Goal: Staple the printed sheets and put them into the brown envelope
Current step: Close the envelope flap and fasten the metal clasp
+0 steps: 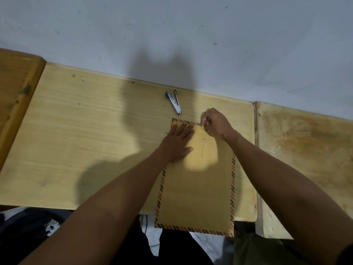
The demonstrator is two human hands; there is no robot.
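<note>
A brown envelope with a striped red-and-black border lies flat on the wooden desk, its near end hanging over the desk's front edge. My left hand presses flat on its upper left part, fingers straight. At the envelope's top right corner my right hand pinches a thin closure string. A small metal eyelet shows between the hands. No printed sheets are visible. A silver stapler with a teal end lies on the desk just beyond the envelope, untouched.
A pale wall runs right behind the desk. A darker wooden desk adjoins on the left and a worn, stained one on the right. Dark clothing and a patterned floor show below the front edge.
</note>
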